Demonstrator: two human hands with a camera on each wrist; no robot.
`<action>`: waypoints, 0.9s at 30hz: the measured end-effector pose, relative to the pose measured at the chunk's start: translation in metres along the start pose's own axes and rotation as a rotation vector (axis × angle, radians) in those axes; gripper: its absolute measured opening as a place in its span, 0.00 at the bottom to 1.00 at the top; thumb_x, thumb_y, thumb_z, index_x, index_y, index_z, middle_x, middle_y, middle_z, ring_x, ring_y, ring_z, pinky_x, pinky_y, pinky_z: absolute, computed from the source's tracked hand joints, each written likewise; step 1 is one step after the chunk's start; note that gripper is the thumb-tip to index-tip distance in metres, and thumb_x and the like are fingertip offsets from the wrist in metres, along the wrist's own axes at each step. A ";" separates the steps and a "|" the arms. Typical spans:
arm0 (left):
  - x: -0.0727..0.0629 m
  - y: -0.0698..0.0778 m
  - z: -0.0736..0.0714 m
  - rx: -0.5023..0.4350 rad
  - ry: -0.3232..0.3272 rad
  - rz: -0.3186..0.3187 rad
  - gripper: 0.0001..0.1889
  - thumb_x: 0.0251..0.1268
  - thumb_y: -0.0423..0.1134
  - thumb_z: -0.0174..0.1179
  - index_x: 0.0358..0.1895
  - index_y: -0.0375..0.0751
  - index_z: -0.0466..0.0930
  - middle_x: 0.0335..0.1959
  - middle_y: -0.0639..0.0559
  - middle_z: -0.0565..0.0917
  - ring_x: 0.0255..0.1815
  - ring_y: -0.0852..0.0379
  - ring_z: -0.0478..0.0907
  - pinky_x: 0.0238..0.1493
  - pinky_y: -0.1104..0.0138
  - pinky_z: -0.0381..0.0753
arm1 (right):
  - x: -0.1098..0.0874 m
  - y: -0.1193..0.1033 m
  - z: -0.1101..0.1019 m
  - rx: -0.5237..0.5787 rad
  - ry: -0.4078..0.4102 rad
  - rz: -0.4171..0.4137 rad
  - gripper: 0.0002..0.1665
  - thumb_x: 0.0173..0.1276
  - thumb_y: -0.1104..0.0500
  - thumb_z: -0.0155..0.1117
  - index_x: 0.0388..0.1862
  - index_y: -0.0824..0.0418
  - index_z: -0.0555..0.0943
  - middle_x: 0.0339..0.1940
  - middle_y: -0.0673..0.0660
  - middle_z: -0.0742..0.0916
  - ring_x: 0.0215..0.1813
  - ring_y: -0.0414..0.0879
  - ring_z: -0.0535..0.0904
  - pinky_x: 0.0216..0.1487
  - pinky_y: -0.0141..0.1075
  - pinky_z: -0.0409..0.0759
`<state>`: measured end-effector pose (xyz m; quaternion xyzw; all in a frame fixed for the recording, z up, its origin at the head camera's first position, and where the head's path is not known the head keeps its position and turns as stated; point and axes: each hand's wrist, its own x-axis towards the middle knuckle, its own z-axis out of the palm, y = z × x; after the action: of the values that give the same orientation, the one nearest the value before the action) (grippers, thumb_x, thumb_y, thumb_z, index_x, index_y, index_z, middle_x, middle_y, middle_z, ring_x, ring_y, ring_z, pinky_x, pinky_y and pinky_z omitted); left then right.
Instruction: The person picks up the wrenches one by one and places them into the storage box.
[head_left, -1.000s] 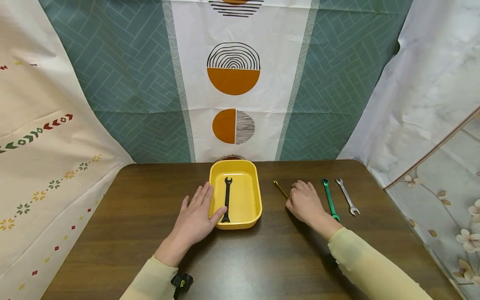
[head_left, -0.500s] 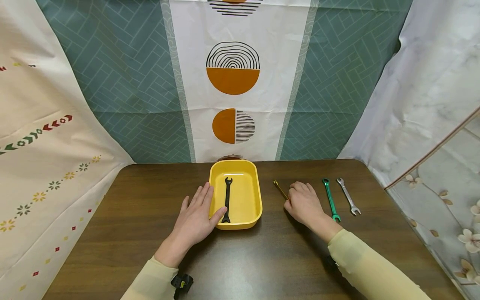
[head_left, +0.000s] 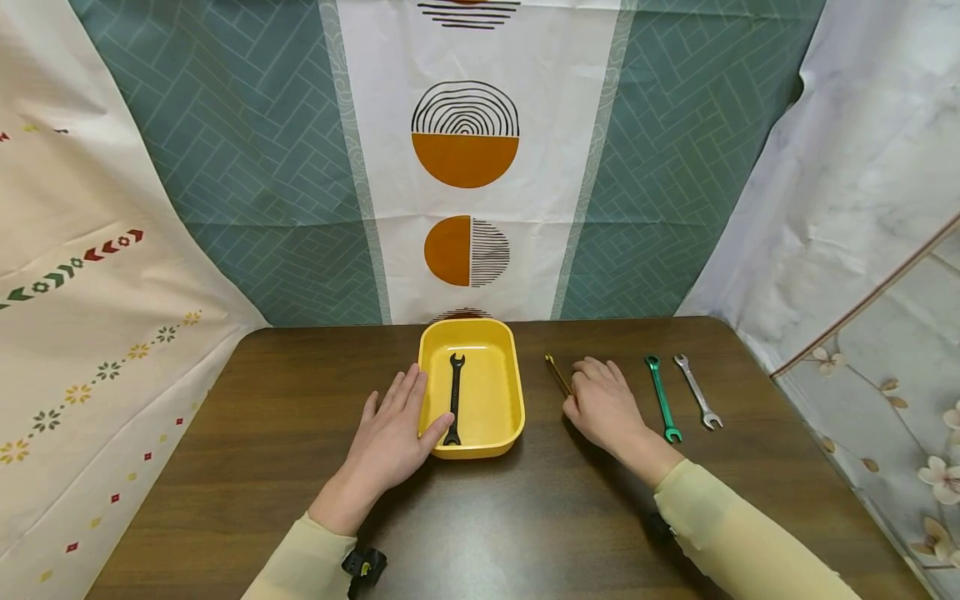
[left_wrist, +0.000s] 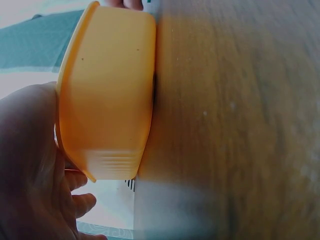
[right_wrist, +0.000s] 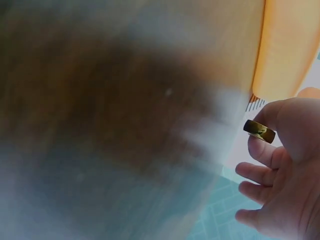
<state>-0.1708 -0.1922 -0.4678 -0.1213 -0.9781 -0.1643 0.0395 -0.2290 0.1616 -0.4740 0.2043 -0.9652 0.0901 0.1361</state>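
Note:
My right hand (head_left: 606, 406) pinches a gold wrench (head_left: 558, 373) between thumb and index finger, to the right of the yellow tray (head_left: 517, 400). In the right wrist view one end of that gold wrench (right_wrist: 259, 131) sticks out of the pinch, while the other fingers curve loosely below. My left hand (head_left: 392, 429) lies with straight fingers along the tray's left rim, its thumb reaching over the near left corner. Inside the tray, toward the left, lies a black open-ended wrench (head_left: 454, 400). The left wrist view shows the tray's outer wall (left_wrist: 107, 90) beside the hand.
A green wrench (head_left: 663, 400) and a silver wrench (head_left: 697, 392) lie side by side on the brown wooden table (head_left: 480, 525), right of my right hand. A patterned curtain (head_left: 465, 167) hangs behind the table's back edge, with cloths at both sides.
My right hand has shifted slightly left with the gold wrench, away from the green one. The left hand, the tray and the black wrench stay as they were.

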 end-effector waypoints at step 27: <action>0.001 0.000 0.001 0.004 -0.001 -0.003 0.51 0.84 0.71 0.49 0.90 0.33 0.52 0.92 0.42 0.51 0.91 0.37 0.51 0.82 0.30 0.52 | 0.016 -0.035 -0.022 0.106 0.105 0.000 0.16 0.71 0.63 0.67 0.25 0.56 0.72 0.64 0.68 0.87 0.71 0.64 0.79 0.79 0.65 0.68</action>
<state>-0.1720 -0.1922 -0.4683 -0.1198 -0.9787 -0.1621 0.0389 -0.2237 0.1295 -0.4443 0.2065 -0.9505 0.1518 0.1754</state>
